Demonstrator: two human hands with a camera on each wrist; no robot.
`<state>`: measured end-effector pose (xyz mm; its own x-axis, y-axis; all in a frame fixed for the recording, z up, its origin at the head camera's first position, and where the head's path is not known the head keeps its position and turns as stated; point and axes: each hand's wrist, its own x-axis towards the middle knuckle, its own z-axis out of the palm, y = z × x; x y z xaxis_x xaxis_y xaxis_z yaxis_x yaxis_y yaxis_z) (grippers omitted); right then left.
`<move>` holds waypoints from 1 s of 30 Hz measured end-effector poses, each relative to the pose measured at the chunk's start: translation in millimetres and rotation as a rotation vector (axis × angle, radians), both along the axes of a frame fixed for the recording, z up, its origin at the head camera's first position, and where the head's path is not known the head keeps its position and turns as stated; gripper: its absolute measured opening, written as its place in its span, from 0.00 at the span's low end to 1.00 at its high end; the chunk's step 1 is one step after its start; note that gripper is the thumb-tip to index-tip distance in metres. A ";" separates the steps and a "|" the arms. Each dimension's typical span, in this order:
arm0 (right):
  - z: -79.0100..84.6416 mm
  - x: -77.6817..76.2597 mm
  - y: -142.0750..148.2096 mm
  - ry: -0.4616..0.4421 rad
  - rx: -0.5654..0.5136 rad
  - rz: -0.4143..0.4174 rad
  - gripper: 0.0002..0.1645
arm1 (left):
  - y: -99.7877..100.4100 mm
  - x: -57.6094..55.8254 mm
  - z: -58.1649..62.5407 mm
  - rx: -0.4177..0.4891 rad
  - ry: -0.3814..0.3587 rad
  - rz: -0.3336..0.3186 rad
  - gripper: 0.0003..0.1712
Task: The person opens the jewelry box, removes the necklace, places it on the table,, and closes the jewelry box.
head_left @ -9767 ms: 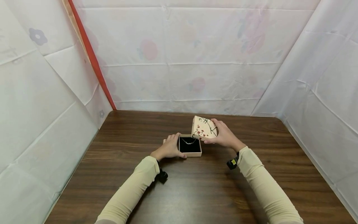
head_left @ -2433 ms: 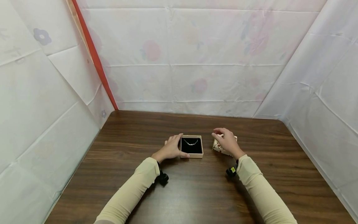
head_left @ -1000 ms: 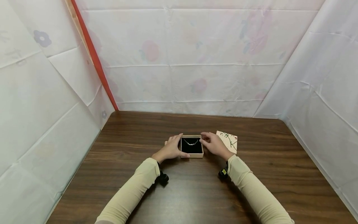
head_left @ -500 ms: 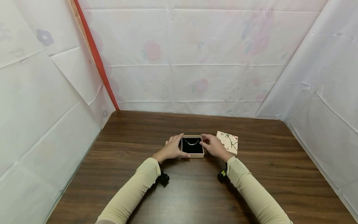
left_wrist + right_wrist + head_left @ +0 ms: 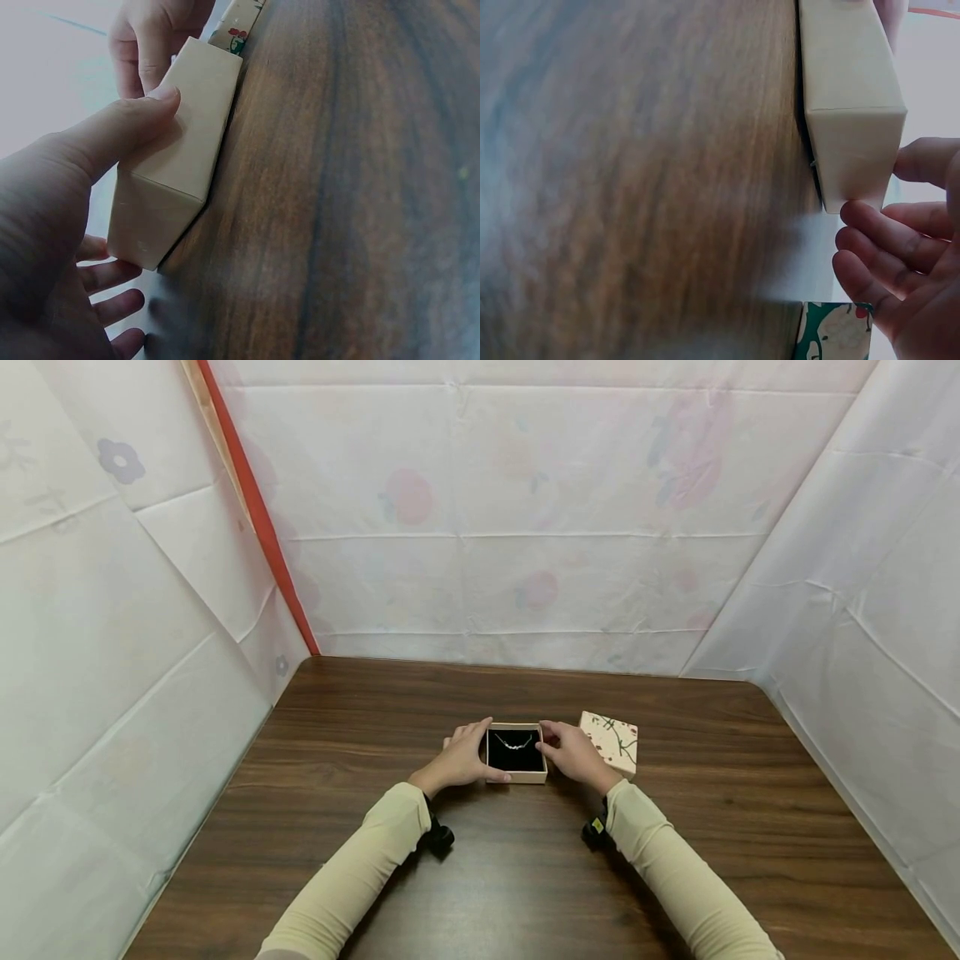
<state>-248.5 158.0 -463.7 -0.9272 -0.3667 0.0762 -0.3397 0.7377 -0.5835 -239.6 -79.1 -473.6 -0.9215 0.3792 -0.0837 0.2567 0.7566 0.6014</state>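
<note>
A small cream jewelry box [image 5: 520, 777], its top off, sits on the table with a black insert [image 5: 517, 762] inside. A thin silver necklace [image 5: 515, 747] lies across the insert. My left hand [image 5: 460, 757] grips the box's left side, thumb on the front wall and fingers round towards the back. At the right wall, my right hand [image 5: 576, 753] pinches the box edge, its thumb at the rim and fingertips against the outer side. Right beside that hand lies the lid [image 5: 618, 742], cream with red flowers and green branches, partly hidden by it.
The brown wood-grain table [image 5: 480, 877] carries the box and lid. White patterned sheets [image 5: 525, 527] hang behind and on both sides, with a red strip [image 5: 255, 510] at the back left corner. Each wrist bears a small black camera [image 5: 438, 837].
Earlier my right hand held the lid above the box; it set the lid down on the right, then moved left to the box's right edge. Over the last half second almost nothing moves.
</note>
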 end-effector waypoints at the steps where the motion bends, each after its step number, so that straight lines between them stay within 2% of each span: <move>1: -0.1 -0.3 0.1 -0.001 -0.001 -0.001 0.30 | 0.2 0.0 0.1 -0.003 0.001 0.000 0.67; 19: 0.7 -1.0 -1.6 -0.026 0.033 -0.016 0.31 | 0.6 0.0 0.3 0.007 0.010 -0.014 0.67; 30: 0.9 0.4 -3.0 -0.004 0.025 -0.028 0.30 | -0.5 1.0 -0.9 0.017 0.014 -0.034 0.69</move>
<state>-248.1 155.0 -462.8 -0.9376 -0.3419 0.0638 -0.3162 0.7615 -0.5658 -238.6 -79.6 -474.5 -0.9091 0.4117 -0.0637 0.2910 0.7370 0.6101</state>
